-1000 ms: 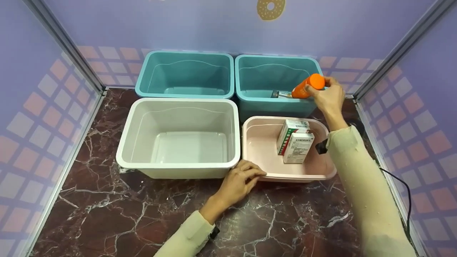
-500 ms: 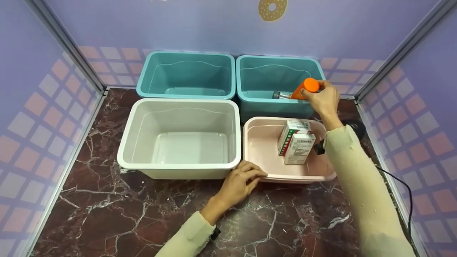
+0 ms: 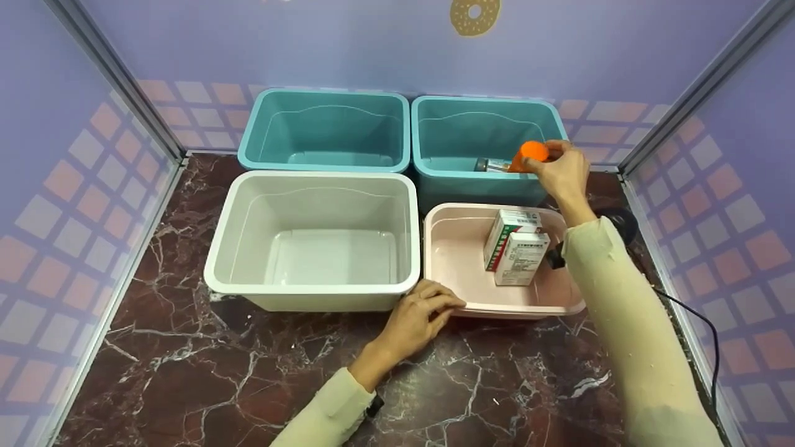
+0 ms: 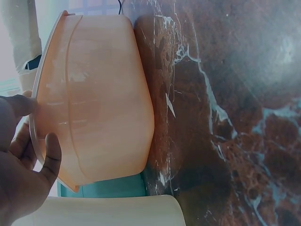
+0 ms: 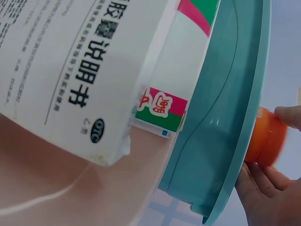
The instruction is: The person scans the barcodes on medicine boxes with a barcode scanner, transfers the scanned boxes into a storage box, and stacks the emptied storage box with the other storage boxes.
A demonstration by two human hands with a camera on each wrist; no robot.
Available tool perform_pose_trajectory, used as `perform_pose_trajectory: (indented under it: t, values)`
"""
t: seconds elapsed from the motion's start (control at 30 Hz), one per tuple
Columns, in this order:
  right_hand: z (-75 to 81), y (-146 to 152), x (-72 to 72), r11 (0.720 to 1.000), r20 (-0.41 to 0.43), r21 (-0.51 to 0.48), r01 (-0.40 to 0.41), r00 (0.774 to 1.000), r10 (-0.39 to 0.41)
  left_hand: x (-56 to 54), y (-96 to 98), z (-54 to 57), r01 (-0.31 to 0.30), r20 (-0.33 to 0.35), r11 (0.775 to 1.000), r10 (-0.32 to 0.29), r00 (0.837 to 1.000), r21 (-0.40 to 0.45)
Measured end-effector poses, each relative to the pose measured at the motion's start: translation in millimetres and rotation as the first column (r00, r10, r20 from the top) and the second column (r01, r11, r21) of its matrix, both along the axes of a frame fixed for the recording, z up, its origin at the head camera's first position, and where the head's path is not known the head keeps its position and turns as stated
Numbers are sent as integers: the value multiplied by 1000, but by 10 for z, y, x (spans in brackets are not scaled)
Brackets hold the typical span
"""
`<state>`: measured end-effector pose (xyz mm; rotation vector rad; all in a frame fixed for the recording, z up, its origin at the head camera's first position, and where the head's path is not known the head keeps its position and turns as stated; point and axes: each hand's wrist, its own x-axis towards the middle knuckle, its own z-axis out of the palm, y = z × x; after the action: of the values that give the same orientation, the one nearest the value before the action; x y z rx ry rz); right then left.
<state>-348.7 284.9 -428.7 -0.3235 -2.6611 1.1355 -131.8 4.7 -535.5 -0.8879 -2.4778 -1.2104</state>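
Observation:
At the right teal bin (image 3: 428,162), my right hand (image 3: 566,174) holds an orange bottle (image 3: 531,155) by its upper end, just inside the front right corner. The bottle's lower part is hidden behind the bin's front wall. Beside it in the bin lies a small dark-capped item (image 3: 495,165), partly hidden. In the right wrist view the orange bottle (image 5: 267,137) shows between thumb and fingers past the teal rim. My left hand (image 3: 417,320) grips the front left rim of the pink bin (image 4: 103,94). Two medicine boxes, a white one (image 3: 522,259) and a green-red one (image 3: 502,233), stand in it.
A white bin (image 3: 310,289) stands left of the pink one, with another teal bin (image 3: 323,167) behind it. A black rounded object (image 3: 620,222) and a cable (image 3: 705,323) lie at the right. Purple walls enclose the marble-patterned table (image 3: 248,372).
My right hand has moved slightly left and down, and the orange bottle has sunk deeper into the right teal bin. My left hand stays on the pink rim.

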Motion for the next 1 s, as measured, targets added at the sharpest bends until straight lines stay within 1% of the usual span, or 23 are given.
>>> perform_pose_trajectory:
  t: [0.17, 0.4, 0.57, 0.83, 1.0]
  values:
    - [43, 10, 25, 999, 15, -38, 16, 1000, -16, 1, 0, -1, 1, -14, 1000, -1, 1000, 1]
    - [43, 23, 47, 998, -32, -60, 19, 999, -21, 4, 2, 5, -6, 8, 1000, 6, 1000, -22]
    - [29, 45, 77, 997, -61, -76, 8, 998, -13, -1, 5, 12, -5, 15, 1000, 5, 1000, -19]
    - [12, 98, 127, 998, -91, -69, 2, 996, -9, 3, 2, 20, -4, 1, 1000, 4, 1000, -14]
    - [-6, 137, 180, 999, -93, -52, 2, 996, -7, 6, -1, 18, -2, 4, 1000, 2, 1000, -11]
